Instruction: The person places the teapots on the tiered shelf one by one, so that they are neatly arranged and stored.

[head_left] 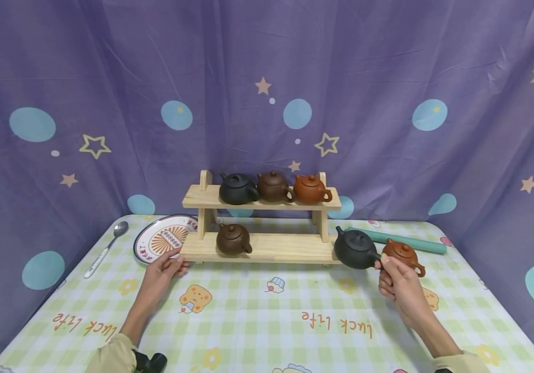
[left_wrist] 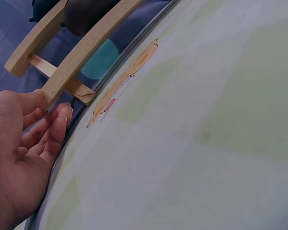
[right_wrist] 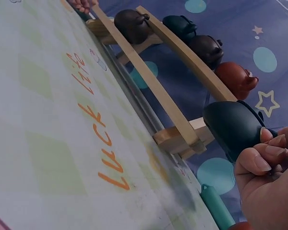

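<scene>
My right hand [head_left: 402, 287] holds a black teapot [head_left: 354, 249] by its handle, off the table at the right end of a two-tier wooden shelf [head_left: 285, 247]. In the right wrist view, curled fingers [right_wrist: 261, 160] pinch that handle. My left hand [head_left: 162, 274] grips the left end of the shelf's lower board, thumb at its edge and fingers beneath in the left wrist view. A dark brown teapot [head_left: 233, 239] sits on the lower board. The upper board carries another black teapot [head_left: 236, 189], a brown teapot [head_left: 272, 187] and a reddish-orange teapot [head_left: 310, 189].
Behind my right hand, a second reddish-orange teapot [head_left: 401, 252] stands on the checked tablecloth [head_left: 267, 321]. A green roll [head_left: 407, 241] lies farther back. On the left are a patterned plate [head_left: 148, 238] and a spoon [head_left: 106, 251]. A purple curtain [head_left: 248, 52] hangs behind.
</scene>
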Tool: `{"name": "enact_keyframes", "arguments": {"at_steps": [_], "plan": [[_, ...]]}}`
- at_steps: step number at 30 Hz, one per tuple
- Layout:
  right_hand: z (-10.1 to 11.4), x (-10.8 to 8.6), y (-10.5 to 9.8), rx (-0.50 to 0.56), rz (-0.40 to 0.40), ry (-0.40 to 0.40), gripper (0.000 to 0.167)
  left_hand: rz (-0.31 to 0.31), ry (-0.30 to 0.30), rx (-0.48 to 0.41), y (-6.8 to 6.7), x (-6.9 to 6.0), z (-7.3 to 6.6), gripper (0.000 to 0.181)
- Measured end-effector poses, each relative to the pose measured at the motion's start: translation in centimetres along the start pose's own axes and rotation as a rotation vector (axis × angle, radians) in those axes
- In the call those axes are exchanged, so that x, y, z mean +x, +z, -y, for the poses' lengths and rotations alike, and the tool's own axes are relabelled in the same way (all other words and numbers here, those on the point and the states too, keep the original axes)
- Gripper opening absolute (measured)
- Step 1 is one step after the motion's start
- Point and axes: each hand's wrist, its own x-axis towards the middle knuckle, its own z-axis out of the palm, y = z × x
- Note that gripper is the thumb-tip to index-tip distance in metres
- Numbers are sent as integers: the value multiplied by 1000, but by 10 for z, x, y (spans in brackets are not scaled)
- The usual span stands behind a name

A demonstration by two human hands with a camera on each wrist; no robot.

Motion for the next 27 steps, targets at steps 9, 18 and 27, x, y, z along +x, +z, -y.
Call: {"name": "enact_keyframes", "arguments": {"at_steps": [9,18,27], "plan": [[-2,0,8,13,29,-20,34,-2,11,0,1,1,2,45],[-3,3,18,18,29,2,33,3,6,-14,0,0,1,46],[-4,5,30,15,49,-3,33,2,3,-31,0,0,1,46]]}}
